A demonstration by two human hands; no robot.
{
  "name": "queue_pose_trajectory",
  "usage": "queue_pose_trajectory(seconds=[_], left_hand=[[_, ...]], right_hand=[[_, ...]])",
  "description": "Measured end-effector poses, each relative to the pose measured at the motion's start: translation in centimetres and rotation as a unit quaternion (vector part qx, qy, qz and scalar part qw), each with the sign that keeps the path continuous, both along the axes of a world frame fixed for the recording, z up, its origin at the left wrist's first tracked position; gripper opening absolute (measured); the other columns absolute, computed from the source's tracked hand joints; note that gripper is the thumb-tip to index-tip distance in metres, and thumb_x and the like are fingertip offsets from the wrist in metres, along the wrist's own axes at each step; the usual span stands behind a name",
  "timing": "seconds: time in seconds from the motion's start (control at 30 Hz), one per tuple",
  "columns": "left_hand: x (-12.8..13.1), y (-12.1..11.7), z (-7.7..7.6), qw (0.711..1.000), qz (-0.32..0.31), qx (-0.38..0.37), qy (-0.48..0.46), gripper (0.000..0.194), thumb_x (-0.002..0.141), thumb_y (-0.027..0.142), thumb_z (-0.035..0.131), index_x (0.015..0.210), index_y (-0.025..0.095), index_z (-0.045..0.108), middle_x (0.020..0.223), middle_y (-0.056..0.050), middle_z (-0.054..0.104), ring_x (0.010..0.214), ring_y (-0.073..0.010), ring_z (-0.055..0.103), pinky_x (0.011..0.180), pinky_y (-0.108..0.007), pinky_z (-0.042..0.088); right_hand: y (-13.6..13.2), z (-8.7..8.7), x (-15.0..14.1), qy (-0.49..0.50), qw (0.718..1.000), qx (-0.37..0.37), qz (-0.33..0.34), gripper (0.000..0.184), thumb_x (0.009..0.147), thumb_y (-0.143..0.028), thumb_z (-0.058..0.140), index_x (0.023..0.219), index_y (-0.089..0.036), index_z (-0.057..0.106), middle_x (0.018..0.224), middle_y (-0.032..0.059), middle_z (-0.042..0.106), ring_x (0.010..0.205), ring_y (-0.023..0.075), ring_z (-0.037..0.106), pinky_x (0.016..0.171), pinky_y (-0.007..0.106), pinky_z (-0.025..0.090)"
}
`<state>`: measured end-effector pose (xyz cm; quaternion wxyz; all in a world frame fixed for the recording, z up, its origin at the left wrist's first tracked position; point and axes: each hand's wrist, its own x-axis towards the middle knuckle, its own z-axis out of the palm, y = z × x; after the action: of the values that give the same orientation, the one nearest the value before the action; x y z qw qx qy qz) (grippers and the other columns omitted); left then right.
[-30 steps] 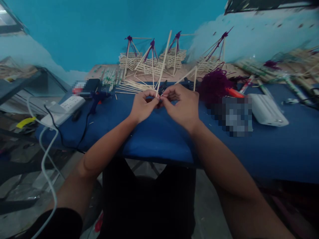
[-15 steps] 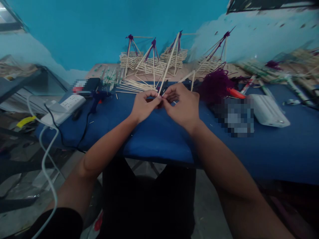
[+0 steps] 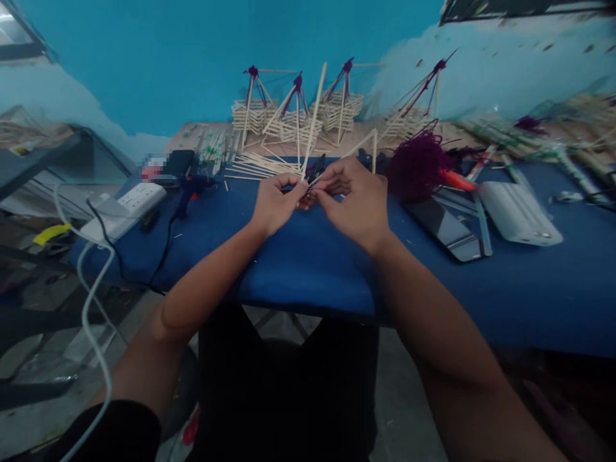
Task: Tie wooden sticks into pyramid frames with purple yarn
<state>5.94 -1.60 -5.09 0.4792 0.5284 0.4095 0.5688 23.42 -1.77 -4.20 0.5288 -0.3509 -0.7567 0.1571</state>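
My left hand [image 3: 278,204] is closed, thumb and fingertips pinching the lower end of a thin pale wooden stick [image 3: 315,115] that points up and away. Close beside it, the fingers of my right hand [image 3: 359,202] are drawn together in a pinch. A bit of purple shows between the two sets of fingertips, but what the right one grips is too small to make out. Just behind my right hand rise two sticks joined at a corner [image 3: 374,136]; whether they connect to the held stick is unclear. Loose sticks [image 3: 260,165] lie beyond my left hand.
Stacked stick frames with purple-tied tops [image 3: 297,83] stand along the wall. Purple yarn [image 3: 416,163], a phone [image 3: 447,231] and a white box-like device [image 3: 522,215] lie rightward. Leftward are a glue gun [image 3: 187,192], a power strip [image 3: 128,208] and cables on the blue table [image 3: 308,276].
The held stick has swung to a steeper angle, its upper end moving left. My right fingertips have drawn slightly away from my left ones. The corner-joined sticks appear slightly higher.
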Motion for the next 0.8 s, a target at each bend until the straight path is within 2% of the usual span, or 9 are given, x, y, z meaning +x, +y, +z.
queue_pose_trajectory(seconds=[0.23, 0.43, 0.63, 0.8], left_hand=[[0.09, 0.04, 0.17, 1.0, 0.007, 0.009, -0.004, 0.022, 0.099, 0.011, 0.072, 0.077, 0.017, 0.07, 0.065, 0.003, 0.073, 0.058, -0.0097, 0.075, 0.062, -0.02, 0.064], [0.01, 0.03, 0.21, 0.999, 0.025, 0.037, 0.02, 0.022, 0.096, 0.013, 0.075, 0.075, 0.017, 0.071, 0.065, 0.004, 0.072, 0.055, -0.0072, 0.067, 0.058, -0.018, 0.057], [-0.06, -0.16, 0.24, 1.0, 0.001, 0.023, 0.01, 0.02, 0.098, 0.015, 0.077, 0.078, 0.016, 0.072, 0.067, 0.003, 0.074, 0.057, -0.007, 0.07, 0.062, -0.017, 0.061], [-0.11, -0.17, 0.14, 1.0, -0.018, 0.023, -0.003, 0.022, 0.099, 0.018, 0.08, 0.08, 0.017, 0.069, 0.068, 0.003, 0.073, 0.059, -0.0083, 0.072, 0.064, -0.019, 0.063]], right_hand=[[-0.17, 0.14, -0.11, 0.0, 1.0, 0.021, 0.008, 0.016, 0.086, -0.015, 0.068, 0.099, -0.024, 0.068, 0.089, 0.0009, 0.081, 0.077, 0.0168, 0.078, 0.074, 0.029, 0.067], [-0.6, 0.18, -0.41, -0.006, 1.0, 0.009, -0.002, 0.015, 0.084, -0.021, 0.076, 0.098, -0.023, 0.071, 0.09, 0.0019, 0.081, 0.078, 0.0198, 0.079, 0.076, 0.034, 0.069], [-0.22, -0.11, -0.42, 0.022, 0.999, 0.0, 0.027, 0.014, 0.086, -0.016, 0.072, 0.098, -0.021, 0.078, 0.091, 0.0026, 0.082, 0.079, 0.0189, 0.08, 0.077, 0.032, 0.067], [-0.04, -0.23, -0.41, 0.038, 0.999, -0.023, 0.023, 0.005, 0.093, -0.023, 0.074, 0.098, -0.023, 0.076, 0.088, 0.002, 0.079, 0.076, 0.0192, 0.078, 0.074, 0.034, 0.065]])
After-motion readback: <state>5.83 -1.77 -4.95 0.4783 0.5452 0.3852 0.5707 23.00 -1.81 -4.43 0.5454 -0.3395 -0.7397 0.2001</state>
